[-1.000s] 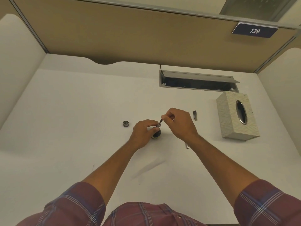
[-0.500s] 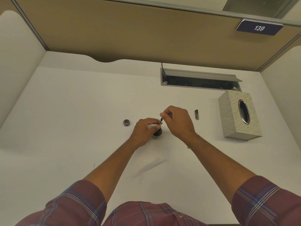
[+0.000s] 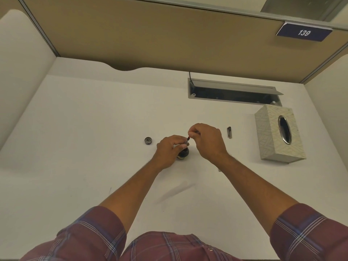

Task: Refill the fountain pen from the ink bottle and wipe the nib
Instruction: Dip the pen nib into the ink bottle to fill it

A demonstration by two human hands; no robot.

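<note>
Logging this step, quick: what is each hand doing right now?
Left hand: closed around the ink bottle, steadying it.
Right hand: fingertips pinching the pen over the bottle.

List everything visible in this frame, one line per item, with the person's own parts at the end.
Round dark glass ink bottle: one, black, desk centre, under the left hand.
Slim fountain pen section: one, dark, tilted over the bottle mouth.
Round bottle cap: one, black, left of the bottle.
Short pen cap: one, dark, right of the hands.
Patterned tissue box: one, pale grey, right side.
Cable tray: one, grey, lid open, at the back.
Number plate: one, navy, reads 139.
White desk: one.
Left hand: grips the bottle.
Right hand: pinches the pen.
Plaid sleeves: two, maroon.
</note>
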